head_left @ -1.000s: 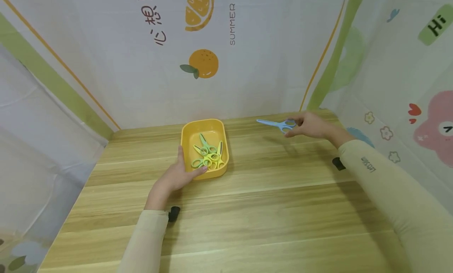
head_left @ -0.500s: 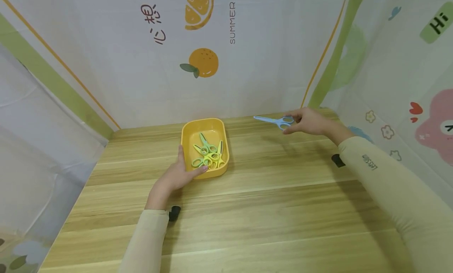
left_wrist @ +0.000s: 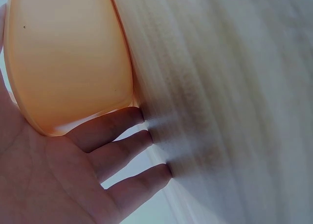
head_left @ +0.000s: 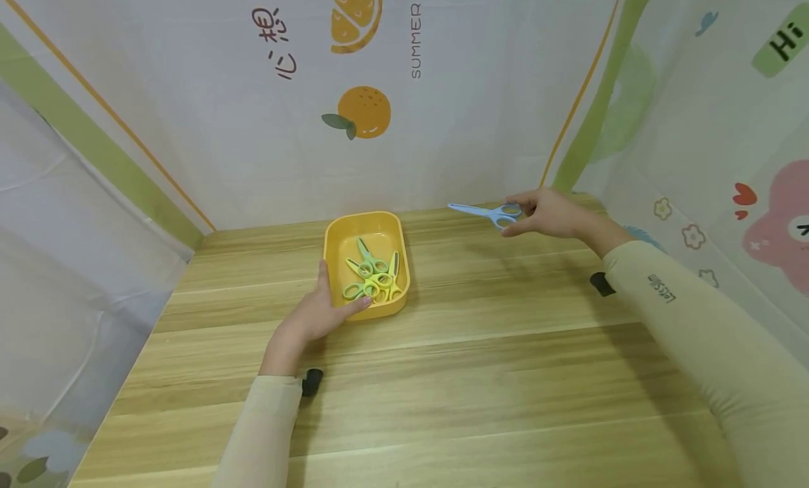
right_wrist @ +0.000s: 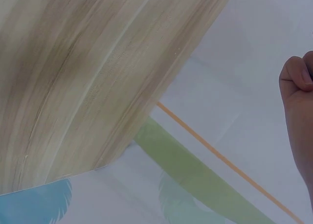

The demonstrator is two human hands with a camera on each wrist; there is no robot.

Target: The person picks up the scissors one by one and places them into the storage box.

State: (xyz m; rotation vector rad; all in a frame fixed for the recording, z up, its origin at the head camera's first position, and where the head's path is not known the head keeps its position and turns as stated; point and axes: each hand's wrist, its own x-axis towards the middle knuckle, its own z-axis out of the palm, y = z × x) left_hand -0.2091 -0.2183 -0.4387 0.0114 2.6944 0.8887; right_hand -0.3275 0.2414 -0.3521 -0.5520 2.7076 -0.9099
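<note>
My right hand [head_left: 551, 213] pinches the handle loops of a pair of blue scissors [head_left: 487, 213], its blades pointing left, above the table's far right part. In the right wrist view only part of that hand [right_wrist: 299, 101] shows, at the right edge; the scissors are out of sight. My left hand [head_left: 312, 316] holds the near left corner of a yellow bin [head_left: 404, 267], thumb over the near rim. The left wrist view has its fingers [left_wrist: 117, 145] beside the bin's wall [left_wrist: 73, 57], tips at the tabletop. Inside the bin lie green scissors [head_left: 369, 258] and yellow scissors [head_left: 393, 277], overlapping.
The wooden table [head_left: 442, 390] carries the bin near its far edge. Printed curtains [head_left: 480, 88] hang behind and on both sides. A black wrist piece sits at the left sleeve [head_left: 311, 383] and another at the right sleeve [head_left: 602, 284].
My right hand has shifted slightly left and toward the far edge with the blue scissors. The left hand and the bin have stayed put.
</note>
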